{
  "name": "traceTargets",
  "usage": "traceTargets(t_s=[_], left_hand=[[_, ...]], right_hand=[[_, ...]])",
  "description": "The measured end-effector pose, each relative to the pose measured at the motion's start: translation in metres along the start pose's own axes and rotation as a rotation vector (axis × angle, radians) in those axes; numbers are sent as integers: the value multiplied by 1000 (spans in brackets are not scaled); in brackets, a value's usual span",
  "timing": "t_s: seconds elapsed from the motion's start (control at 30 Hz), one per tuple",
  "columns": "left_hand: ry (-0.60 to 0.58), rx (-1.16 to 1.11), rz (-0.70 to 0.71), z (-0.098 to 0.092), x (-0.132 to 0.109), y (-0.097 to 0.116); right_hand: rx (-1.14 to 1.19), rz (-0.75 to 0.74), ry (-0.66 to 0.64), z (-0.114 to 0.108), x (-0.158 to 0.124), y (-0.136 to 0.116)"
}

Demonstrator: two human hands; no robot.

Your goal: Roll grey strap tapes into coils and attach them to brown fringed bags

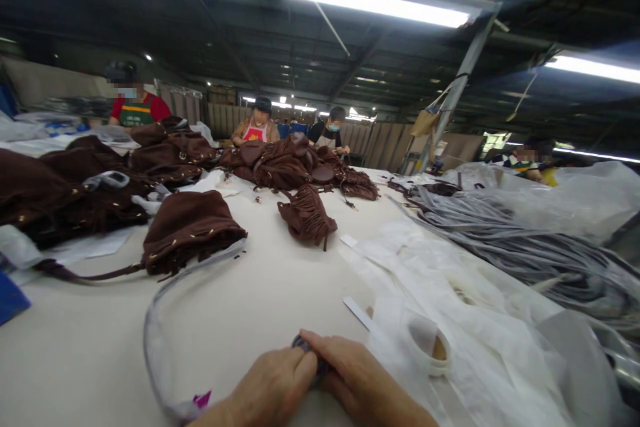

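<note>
Both of my hands meet at the bottom middle of the view, low over the pale table [260, 293]. My left hand [273, 383] and my right hand [353, 377] have their fingers closed together on a small dark object [306, 345] that shows only as a dark rim between the fingertips. A long strap wrapped in clear film [155, 340] curves from my left wrist up toward a brown fringed suede bag [190, 230]. A roll of white tape [430, 350] lies just right of my right hand.
More brown fringed bags [300, 167] are piled across the back and left. Clear plastic bags [450, 293] and a heap of grey wrapped straps [525, 247] cover the right side. Several co-workers sit at the far edge, one in a red shirt [135, 107].
</note>
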State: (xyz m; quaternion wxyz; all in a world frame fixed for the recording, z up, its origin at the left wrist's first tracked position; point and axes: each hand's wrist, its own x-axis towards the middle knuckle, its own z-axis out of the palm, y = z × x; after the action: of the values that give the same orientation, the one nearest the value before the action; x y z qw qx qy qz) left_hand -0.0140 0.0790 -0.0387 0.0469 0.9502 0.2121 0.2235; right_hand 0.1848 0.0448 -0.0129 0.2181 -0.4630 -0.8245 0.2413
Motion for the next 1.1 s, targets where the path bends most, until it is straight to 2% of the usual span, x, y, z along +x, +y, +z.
traceTargets(t_s=[0.07,0.13,0.2,0.3,0.37,0.43,0.5,0.57,0.6,0.67,0.73,0.8,0.87,0.97,1.03,1.1], left_hand=[[49,-5,-43,12,1,3],[38,-32,-72,16,1,4],[-18,-64,-67,7,1,2],[-140,-76,-2,-19,-1,-6],[-159,-61,22,-23,-1,-9],[-88,-60,-7,-9,0,-7],[5,-83,-70,12,1,-3],[36,-116,-117,26,2,0],[28,-121,-123,26,3,1],[-29,-99,-81,14,3,-2],[-97,-46,26,-4,4,-7],[-105,-1,106,-13,5,-9],[-17,34,86,-7,7,-7],[129,85,6,13,6,-1],[130,80,31,15,5,-1],[57,57,91,4,4,-7]], right_hand=[[13,-11,23,5,2,0],[61,9,51,8,1,1],[98,25,61,6,-2,1],[126,17,13,-5,-2,-4],[128,16,-18,-8,2,-7],[69,31,-25,-5,7,-7],[-26,67,-14,4,9,-3],[-49,73,5,11,7,3],[-18,63,15,12,4,6],[66,42,23,8,-2,7],[115,56,5,0,-6,5],[115,70,-20,-5,-4,2],[79,60,-23,-2,1,2],[4,57,32,11,6,8],[21,49,53,15,5,12],[81,33,46,11,1,12]])
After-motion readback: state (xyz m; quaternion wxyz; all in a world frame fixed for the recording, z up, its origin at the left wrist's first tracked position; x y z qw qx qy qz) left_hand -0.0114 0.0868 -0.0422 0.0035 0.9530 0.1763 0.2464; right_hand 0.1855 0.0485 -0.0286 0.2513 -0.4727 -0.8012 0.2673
